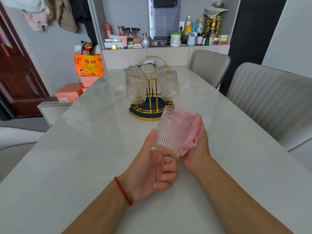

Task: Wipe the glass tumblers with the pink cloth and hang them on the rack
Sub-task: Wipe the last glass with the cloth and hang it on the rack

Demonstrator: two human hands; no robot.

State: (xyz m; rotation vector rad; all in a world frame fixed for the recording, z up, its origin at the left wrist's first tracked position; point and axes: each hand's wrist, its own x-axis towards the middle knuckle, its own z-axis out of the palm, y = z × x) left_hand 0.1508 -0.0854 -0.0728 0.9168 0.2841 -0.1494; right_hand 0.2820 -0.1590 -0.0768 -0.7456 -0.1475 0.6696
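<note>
Hanging upside-down tumblers [135,88] crowd the gold rack [152,110] beyond hands.

Over the pale tabletop [84,149], the left hand [152,169] grips a ribbed glass tumbler [172,130], tilted, while the right hand [197,149] presses the pink cloth [194,132] against it. Five tumblers hang upside down on the gold rack [152,92] beyond.

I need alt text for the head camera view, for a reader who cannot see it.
A person's left hand holds a ribbed glass tumbler over a pale table while the right hand presses a pink cloth against it. Behind stands a gold rack with five tumblers hung upside down.
</note>
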